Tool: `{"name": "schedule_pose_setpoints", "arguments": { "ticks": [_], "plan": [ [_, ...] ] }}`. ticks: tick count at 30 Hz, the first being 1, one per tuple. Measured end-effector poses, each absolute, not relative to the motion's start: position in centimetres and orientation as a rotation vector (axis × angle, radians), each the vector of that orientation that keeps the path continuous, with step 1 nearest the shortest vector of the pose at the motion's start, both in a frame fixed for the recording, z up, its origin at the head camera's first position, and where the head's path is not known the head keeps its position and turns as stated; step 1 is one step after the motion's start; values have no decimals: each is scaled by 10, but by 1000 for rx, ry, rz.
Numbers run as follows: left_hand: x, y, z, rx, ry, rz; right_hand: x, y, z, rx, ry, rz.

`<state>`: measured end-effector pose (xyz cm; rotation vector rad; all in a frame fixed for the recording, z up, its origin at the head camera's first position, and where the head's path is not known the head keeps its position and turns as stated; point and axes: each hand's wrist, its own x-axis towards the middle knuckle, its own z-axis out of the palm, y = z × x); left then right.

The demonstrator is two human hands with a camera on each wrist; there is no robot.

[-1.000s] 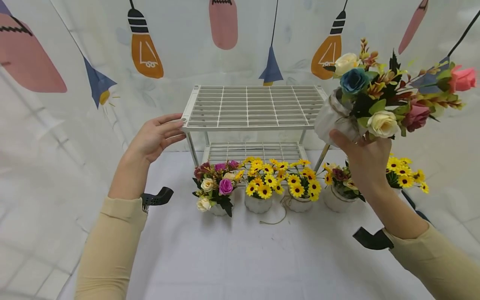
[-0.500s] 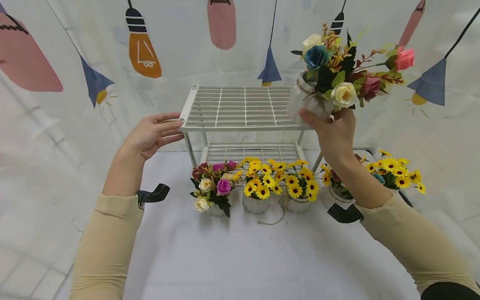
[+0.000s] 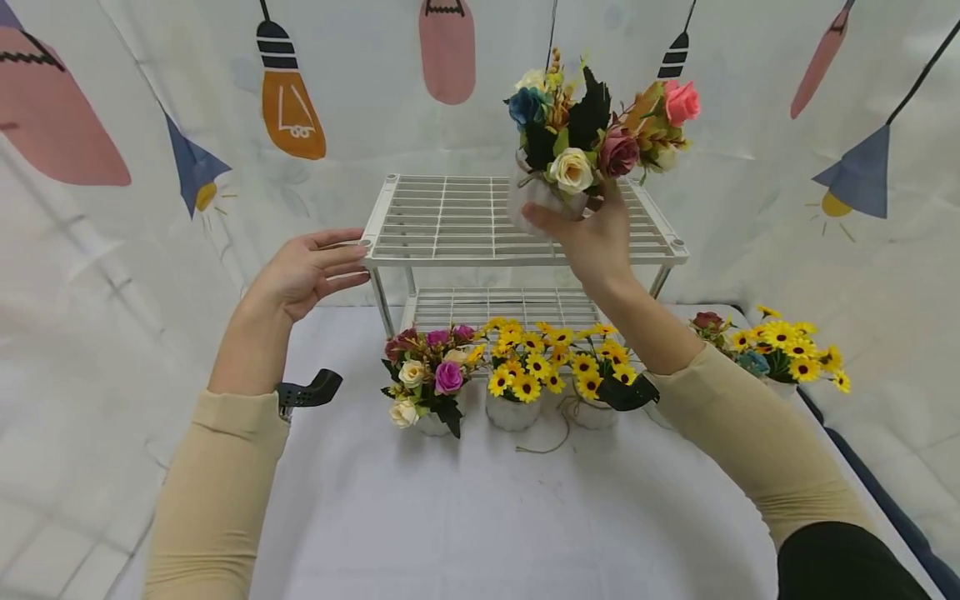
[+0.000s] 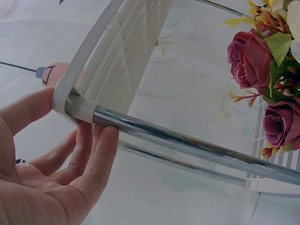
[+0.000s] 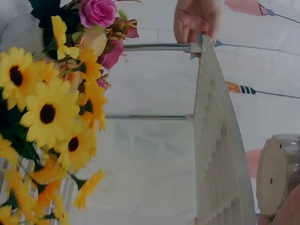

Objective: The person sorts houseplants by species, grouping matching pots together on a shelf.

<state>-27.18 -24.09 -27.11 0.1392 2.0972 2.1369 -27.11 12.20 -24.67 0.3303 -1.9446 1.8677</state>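
White backdrop printed with bulbs and lamps; white-covered table below. Right hand: fingers and thumb curled round a white pot of roses, held just above the wire rack, apart from it. Left hand: fingers grip the rack's front left corner. Other flower pots stand on the table.

a white backdrop fills the background, printed with hanging drawings: an orange light bulb with a black-banded cap, blue lamp shades and rounded pink shapes. a plain white tablecloth spreads across the foreground, a dark strip beside its right edge.
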Motion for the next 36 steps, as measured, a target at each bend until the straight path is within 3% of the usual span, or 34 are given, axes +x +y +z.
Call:
{"name": "schedule_pose_setpoints", "arguments": {
  "ticks": [13, 36],
  "plan": [
    [-271, -236, -270, 122, 2109, 2128, -301, 79, -241, 271, -1999, 1976],
    [-269, -237, -271, 128, 2107, 2137, -339, 11, -238, 161, -2356, 1780]
  ]
}}
